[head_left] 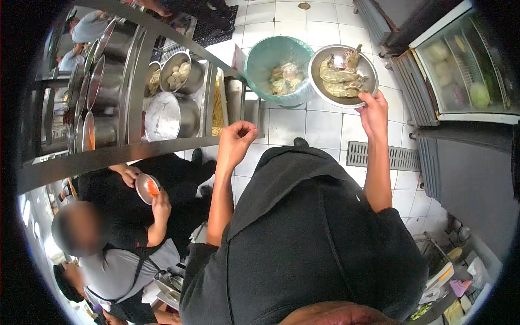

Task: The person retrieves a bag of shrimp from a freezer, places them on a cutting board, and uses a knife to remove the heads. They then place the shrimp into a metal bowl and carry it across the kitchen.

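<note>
My right hand grips the near rim of a round metal bowl, thumb on the inside edge. Several large raw prawns, heads and shells on, lie in it. Close to the bowl's left side stands a green plastic bin with a pile of pale, mixed scraps at its bottom. My left hand hovers below and left of the bin, beside the metal rack. Its fingers are curled in to the thumb in a loose fist, and I see nothing in them.
At left, a metal rack holds steel pots and a pot of pale round pieces. A co-worker beside it holds a small bowl with orange food. A glass-door fridge stands right; a drain grate lies in the tiled floor.
</note>
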`<action>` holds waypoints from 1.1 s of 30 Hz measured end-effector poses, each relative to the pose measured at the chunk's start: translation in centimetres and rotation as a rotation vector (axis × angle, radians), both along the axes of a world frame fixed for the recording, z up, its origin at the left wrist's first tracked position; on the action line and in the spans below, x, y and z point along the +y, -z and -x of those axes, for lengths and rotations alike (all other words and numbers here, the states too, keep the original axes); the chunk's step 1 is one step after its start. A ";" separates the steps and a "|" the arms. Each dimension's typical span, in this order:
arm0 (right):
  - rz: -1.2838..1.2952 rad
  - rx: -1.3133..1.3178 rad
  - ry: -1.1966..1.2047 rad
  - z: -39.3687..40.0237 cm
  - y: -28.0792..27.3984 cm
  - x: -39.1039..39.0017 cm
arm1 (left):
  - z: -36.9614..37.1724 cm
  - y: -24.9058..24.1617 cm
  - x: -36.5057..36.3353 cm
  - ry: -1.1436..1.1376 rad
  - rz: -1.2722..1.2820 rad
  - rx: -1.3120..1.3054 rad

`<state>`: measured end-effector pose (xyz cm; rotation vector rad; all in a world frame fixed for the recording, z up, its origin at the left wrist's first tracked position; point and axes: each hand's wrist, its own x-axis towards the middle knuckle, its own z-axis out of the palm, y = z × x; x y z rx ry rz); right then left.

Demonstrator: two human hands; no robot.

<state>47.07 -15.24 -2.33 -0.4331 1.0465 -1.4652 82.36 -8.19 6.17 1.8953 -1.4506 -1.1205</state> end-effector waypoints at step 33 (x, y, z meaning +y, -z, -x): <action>-0.035 0.070 -0.148 -1.6 -0.3 0.0 | 1.1 10.7 -6.7 0.377 -0.031 -0.297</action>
